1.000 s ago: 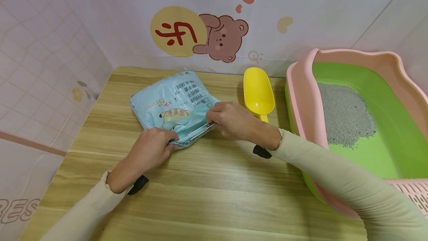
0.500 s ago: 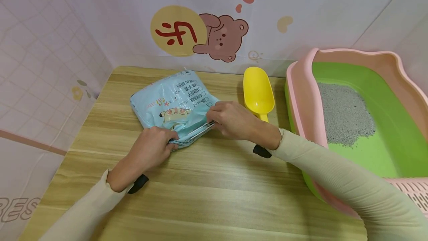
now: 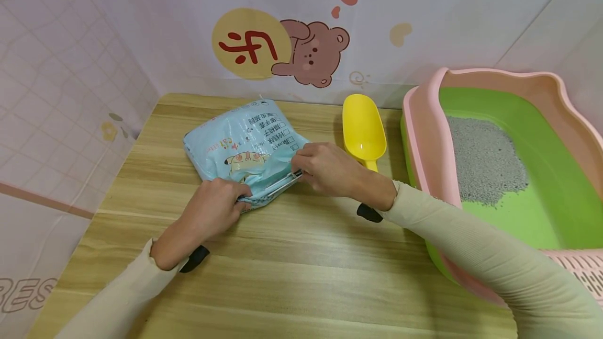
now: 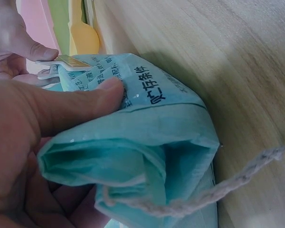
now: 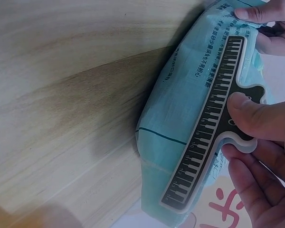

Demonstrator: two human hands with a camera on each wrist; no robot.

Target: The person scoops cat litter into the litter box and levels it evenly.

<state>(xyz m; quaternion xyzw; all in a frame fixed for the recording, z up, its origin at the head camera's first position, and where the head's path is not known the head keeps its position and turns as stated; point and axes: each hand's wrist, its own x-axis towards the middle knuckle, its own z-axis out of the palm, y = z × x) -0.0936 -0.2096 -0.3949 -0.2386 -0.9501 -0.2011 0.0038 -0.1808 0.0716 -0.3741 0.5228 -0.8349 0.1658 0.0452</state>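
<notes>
A light blue plastic bag of cat litter (image 3: 245, 130) lies on the table with its near end folded over. My left hand (image 3: 212, 205) pinches the left end of the fold, thumb on top in the left wrist view. There the folded layers and a loose piece of twine (image 4: 237, 181) show. At the fold's other end my right hand (image 3: 325, 169) pinches the grip of a long clip (image 5: 206, 121) printed with piano keys. The clip lies along the folded edge; whether its jaws bite the plastic is hidden.
A yellow scoop (image 3: 364, 127) rests behind my right hand. On the right stands a green and pink litter tray (image 3: 431, 140) with grey litter (image 3: 487, 161) in it. A printed curtain (image 3: 377, 25) hangs along the back of the wooden table (image 3: 301, 276).
</notes>
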